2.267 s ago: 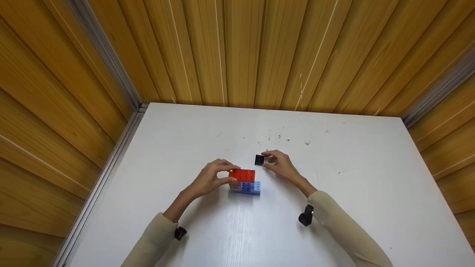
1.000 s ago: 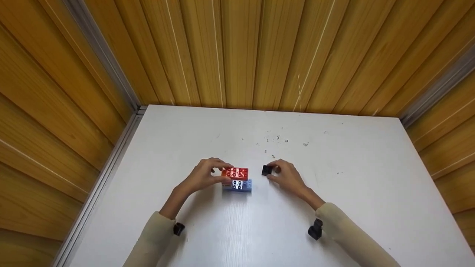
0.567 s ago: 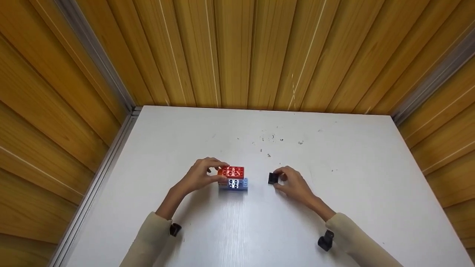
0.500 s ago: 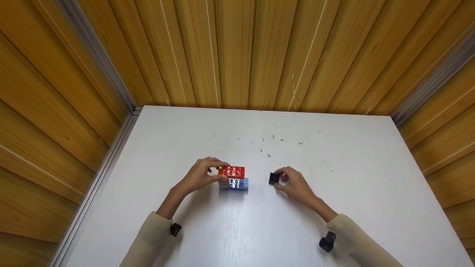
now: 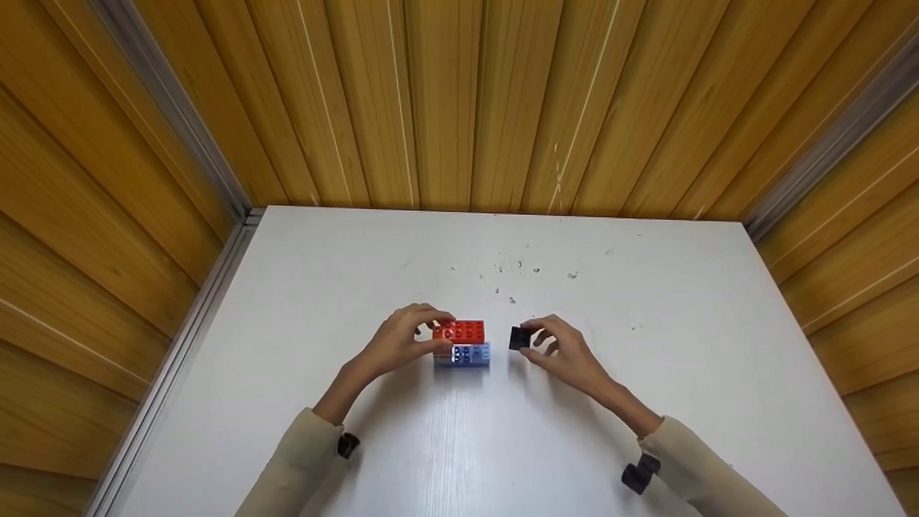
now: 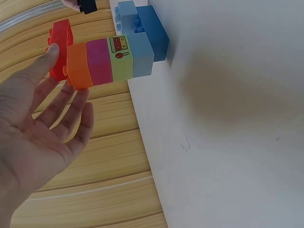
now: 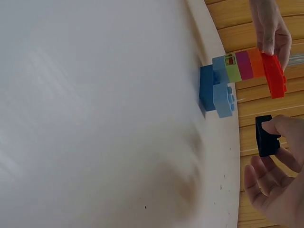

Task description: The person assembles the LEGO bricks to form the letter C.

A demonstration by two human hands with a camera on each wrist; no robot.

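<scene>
A tower of toy building bricks stands upright in front of me, a dark blue brick (image 6: 156, 34) at its base. Above it come light blue bricks (image 7: 222, 100), a yellow-green brick with a printed picture (image 6: 121, 58), a magenta brick (image 6: 99, 61) and an orange brick (image 6: 78, 66). The red brick (image 5: 468, 330) on top juts out to the right; my left hand (image 5: 403, 339) pinches its left end between thumb and fingers. Just right of the tower and apart from it, my right hand (image 5: 565, 352) pinches a small black brick (image 5: 520, 338) above the table.
The white table (image 5: 344, 273) has small dark marks (image 5: 512, 299) behind the bricks. Yellow wood-grain panels (image 5: 445, 100) close off the back and both sides. A black wrist camera (image 5: 640, 474) sits by the right sleeve, another (image 5: 348, 445) by the left.
My right hand has brought the black brick from behind the tower toward me, first rightward. Lately the gap has narrowed, the tower shifting slightly right under my left hand. Both grips have stayed.
</scene>
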